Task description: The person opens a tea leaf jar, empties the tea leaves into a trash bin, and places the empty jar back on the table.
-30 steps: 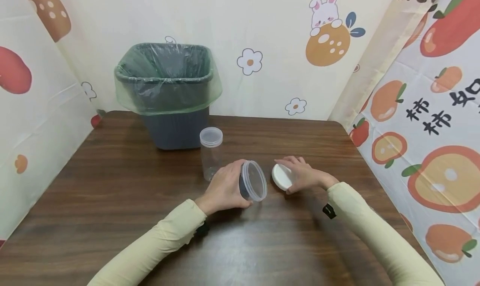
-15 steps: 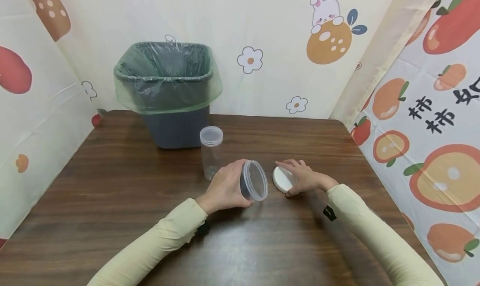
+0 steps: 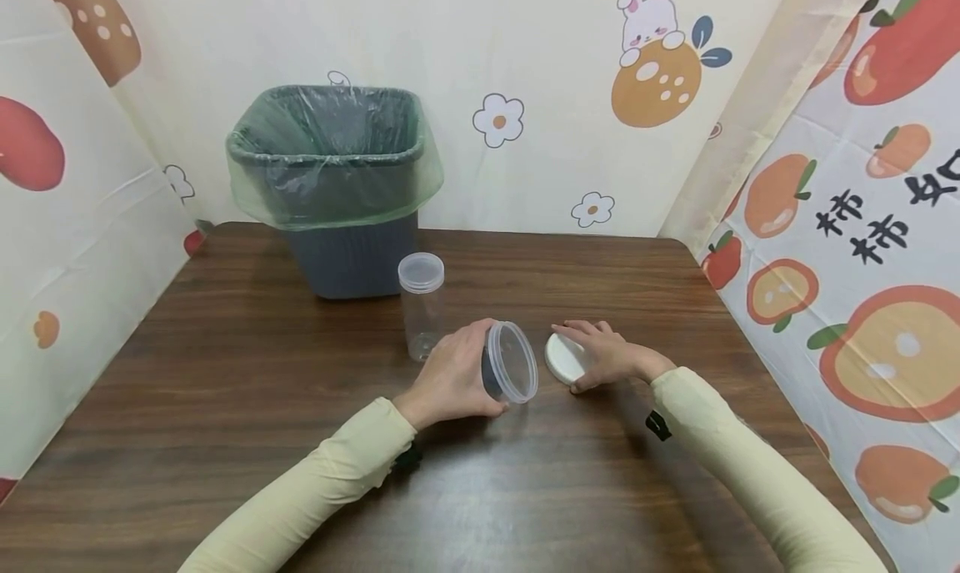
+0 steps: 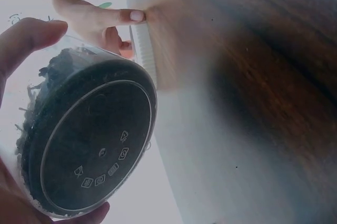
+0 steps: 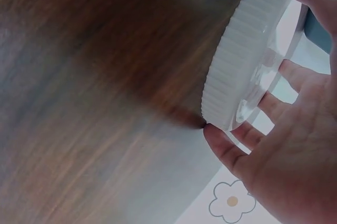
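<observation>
Tilted on its side, a clear plastic jar (image 3: 513,363) points its round rim to the right in the head view. My left hand (image 3: 452,374) grips it around the body. In the left wrist view the jar's base (image 4: 100,145) looks nearly black, with dark shredded bits showing through the wall. Just right of the jar, my right hand (image 3: 609,358) holds a white round lid (image 3: 564,359) by its edge, low at the tabletop. The right wrist view shows the lid's ribbed side (image 5: 239,56) with the fingertips at its edge.
Behind the left hand stands a second clear jar (image 3: 422,314), upright with a translucent cap. A dark bin (image 3: 352,260) lined with a green bag is at the back left of the brown wooden table (image 3: 495,490). Printed cloth walls (image 3: 555,72) enclose the table's back and sides.
</observation>
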Demonstrator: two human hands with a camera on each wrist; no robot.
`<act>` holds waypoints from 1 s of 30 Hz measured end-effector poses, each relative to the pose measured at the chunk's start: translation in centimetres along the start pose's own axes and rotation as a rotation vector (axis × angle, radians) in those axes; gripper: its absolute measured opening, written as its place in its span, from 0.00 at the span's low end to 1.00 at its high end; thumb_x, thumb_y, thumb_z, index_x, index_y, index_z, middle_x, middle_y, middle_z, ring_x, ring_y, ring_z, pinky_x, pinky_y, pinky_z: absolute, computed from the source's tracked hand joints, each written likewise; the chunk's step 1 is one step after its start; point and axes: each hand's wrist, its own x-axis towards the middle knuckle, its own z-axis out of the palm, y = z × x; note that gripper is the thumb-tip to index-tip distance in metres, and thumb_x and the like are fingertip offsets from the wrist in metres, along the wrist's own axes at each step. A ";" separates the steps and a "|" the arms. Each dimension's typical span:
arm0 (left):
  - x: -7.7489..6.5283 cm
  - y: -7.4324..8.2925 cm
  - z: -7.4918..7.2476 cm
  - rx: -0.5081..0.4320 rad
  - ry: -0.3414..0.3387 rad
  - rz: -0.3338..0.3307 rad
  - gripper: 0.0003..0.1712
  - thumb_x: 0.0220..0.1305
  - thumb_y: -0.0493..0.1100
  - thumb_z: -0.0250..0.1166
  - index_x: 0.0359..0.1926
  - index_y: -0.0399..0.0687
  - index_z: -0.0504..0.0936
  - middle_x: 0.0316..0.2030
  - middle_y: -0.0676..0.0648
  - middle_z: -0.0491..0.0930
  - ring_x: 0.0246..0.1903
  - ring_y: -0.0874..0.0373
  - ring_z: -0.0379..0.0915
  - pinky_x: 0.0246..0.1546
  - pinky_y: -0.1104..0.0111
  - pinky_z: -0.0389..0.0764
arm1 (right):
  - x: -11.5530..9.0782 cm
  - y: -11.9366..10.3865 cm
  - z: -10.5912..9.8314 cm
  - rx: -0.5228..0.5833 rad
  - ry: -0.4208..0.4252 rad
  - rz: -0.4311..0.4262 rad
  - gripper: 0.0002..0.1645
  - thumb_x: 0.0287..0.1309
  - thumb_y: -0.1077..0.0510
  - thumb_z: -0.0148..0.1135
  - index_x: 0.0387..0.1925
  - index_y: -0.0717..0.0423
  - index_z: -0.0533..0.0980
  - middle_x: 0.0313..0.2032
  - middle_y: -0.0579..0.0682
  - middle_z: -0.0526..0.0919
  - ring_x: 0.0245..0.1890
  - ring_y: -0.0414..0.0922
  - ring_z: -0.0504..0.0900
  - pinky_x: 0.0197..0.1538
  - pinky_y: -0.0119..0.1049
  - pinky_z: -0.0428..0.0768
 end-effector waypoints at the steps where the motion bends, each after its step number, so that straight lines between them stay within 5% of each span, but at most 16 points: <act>1: 0.0 0.0 0.0 0.000 0.000 -0.002 0.60 0.23 0.56 0.81 0.59 0.35 0.66 0.48 0.44 0.75 0.46 0.51 0.73 0.49 0.57 0.74 | 0.0 -0.1 0.0 -0.002 -0.004 0.000 0.59 0.41 0.46 0.75 0.72 0.51 0.54 0.69 0.61 0.55 0.57 0.60 0.59 0.50 0.58 0.66; 11: -1.7 -0.3 -1.4 -0.062 0.022 -0.073 0.59 0.24 0.55 0.81 0.61 0.40 0.66 0.49 0.46 0.75 0.46 0.53 0.73 0.47 0.56 0.75 | 0.2 -0.9 -0.4 -0.033 -0.013 0.035 0.61 0.41 0.43 0.75 0.73 0.52 0.53 0.69 0.63 0.54 0.62 0.63 0.57 0.55 0.66 0.59; 19: -4.3 -1.2 -4.1 -0.093 0.049 -0.140 0.58 0.24 0.54 0.81 0.61 0.43 0.66 0.48 0.46 0.76 0.45 0.56 0.73 0.44 0.57 0.76 | 1.5 -1.8 -1.6 -0.037 0.167 -0.047 0.58 0.48 0.41 0.71 0.72 0.59 0.52 0.68 0.66 0.56 0.64 0.67 0.55 0.57 0.70 0.56; 30: -8.5 -3.0 -9.2 -0.053 0.115 -0.293 0.60 0.22 0.53 0.83 0.61 0.43 0.65 0.50 0.46 0.74 0.45 0.53 0.74 0.44 0.54 0.76 | 3.4 -4.9 -4.4 0.189 0.339 -0.101 0.45 0.63 0.48 0.58 0.73 0.58 0.49 0.70 0.58 0.53 0.70 0.57 0.45 0.66 0.57 0.51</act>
